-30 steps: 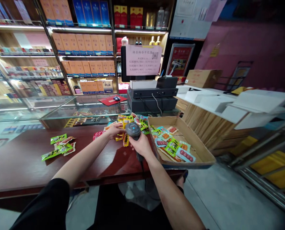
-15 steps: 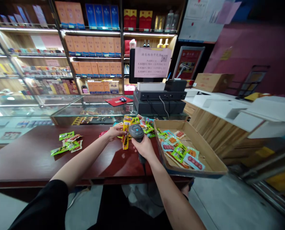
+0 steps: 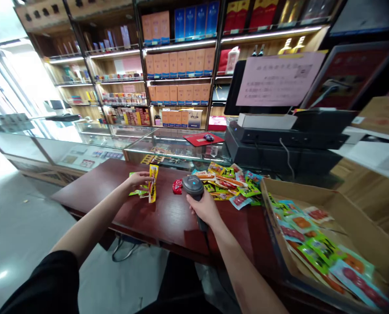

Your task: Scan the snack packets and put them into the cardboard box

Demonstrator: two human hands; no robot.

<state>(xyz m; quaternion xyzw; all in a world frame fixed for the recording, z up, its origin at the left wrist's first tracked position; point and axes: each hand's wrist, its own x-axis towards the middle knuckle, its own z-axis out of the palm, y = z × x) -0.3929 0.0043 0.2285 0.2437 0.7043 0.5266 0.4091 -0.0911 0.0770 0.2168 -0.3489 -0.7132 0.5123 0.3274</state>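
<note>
My left hand (image 3: 138, 181) pinches a long yellow snack packet (image 3: 153, 183) by its side, held upright over the table's left part. Behind it, partly hidden by the hand, lie a few green snack packets (image 3: 136, 192). My right hand (image 3: 204, 206) is wrapped round the handle of a dark grey barcode scanner (image 3: 193, 185), its cable hanging down past the table edge. Just left of the scanner sits a small red packet (image 3: 177, 186). A heap of mixed snack packets (image 3: 227, 183) in yellow, green and red lies behind and right of the scanner.
To the right stands an open cardboard tray (image 3: 331, 196) with several snack packets inside. Behind the dark red table (image 3: 168, 222) are a glass counter (image 3: 168, 141), a red mouse pad (image 3: 197, 139) and a black checkout machine (image 3: 262, 146). Stocked shelves line the back wall.
My left hand has carried the yellow packet leftward, away from the scanner to the green packets. The view has turned left. My right hand still holds the scanner.
</note>
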